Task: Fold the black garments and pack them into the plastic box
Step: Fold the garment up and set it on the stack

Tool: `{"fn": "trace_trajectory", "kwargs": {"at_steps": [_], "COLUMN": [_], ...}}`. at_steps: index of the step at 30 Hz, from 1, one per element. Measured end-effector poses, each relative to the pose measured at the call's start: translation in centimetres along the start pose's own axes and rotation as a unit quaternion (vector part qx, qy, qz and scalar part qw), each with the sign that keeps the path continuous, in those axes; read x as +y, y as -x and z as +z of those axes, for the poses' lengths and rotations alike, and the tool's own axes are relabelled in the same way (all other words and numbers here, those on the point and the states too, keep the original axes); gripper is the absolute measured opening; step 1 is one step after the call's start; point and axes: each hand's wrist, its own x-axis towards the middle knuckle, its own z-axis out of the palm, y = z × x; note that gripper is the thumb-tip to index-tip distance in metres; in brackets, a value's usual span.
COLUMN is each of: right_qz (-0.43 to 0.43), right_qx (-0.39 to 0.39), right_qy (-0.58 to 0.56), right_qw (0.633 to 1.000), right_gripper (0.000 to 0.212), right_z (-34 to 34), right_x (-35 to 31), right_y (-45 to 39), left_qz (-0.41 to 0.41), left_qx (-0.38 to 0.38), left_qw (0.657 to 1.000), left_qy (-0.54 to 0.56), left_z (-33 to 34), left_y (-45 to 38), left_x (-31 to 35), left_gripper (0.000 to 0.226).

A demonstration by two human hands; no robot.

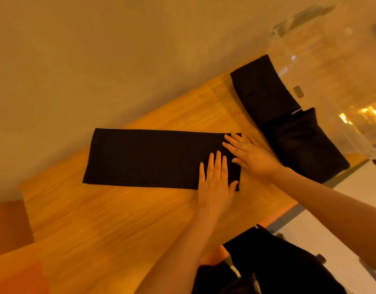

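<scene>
A black garment (148,155), folded into a long flat strip, lies across the wooden table (110,213). My left hand (215,181) presses flat on the strip's right end with straight fingers. My right hand (250,155) lies flat beside it, fingertips on the strip's upper right corner. Two folded black garments rest at the table's right end: one (261,92) against the clear plastic box (331,71), another (303,145) just in front of it.
A pale wall runs behind the table. The table's right edge drops to a light floor. More black cloth (274,266) hangs at the table's near edge by my body. An orange surface (11,225) shows at the lower left.
</scene>
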Motion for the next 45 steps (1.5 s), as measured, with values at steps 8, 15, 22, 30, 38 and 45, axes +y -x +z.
{"fn": "trace_trajectory", "kwargs": {"at_steps": [8, 15, 22, 30, 38, 45], "right_qz": [0.009, -0.125, -0.12, -0.109, 0.105, 0.111], "right_qx": [0.034, 0.01, 0.095, 0.115, 0.03, -0.033], "right_qy": [0.07, 0.084, 0.107, 0.058, -0.368, -0.549], "right_qw": [0.997, 0.989, 0.982, 0.986, 0.923, 0.828], "right_gripper": [0.057, 0.081, 0.06, 0.052, 0.016, 0.035], "right_z": [4.9, 5.2, 5.9, 3.5, -0.9, -4.9], "right_x": [-2.7, -5.9, -9.6, -11.9, -15.8, -15.1], "right_y": [11.7, 14.0, 15.0, 15.7, 17.4, 11.1], "left_qz": [0.219, 0.262, 0.157, 0.033, -0.102, -0.134], "left_qx": [-0.026, -0.011, 0.012, 0.004, 0.017, 0.144], "left_qw": [0.967, 0.952, 0.985, 0.99, 0.875, 0.795], "left_qy": [-0.124, -0.155, -0.065, 0.136, 0.474, 0.573], "left_z": [2.1, 3.8, 5.8, 3.2, 0.0, -5.4], "left_y": [4.9, 12.1, 16.4, 18.3, 20.2, 15.8], "left_x": [-3.0, -5.1, -2.8, -2.8, -4.8, -7.7], "left_gripper": [0.065, 0.073, 0.071, 0.042, 0.014, 0.006]}}
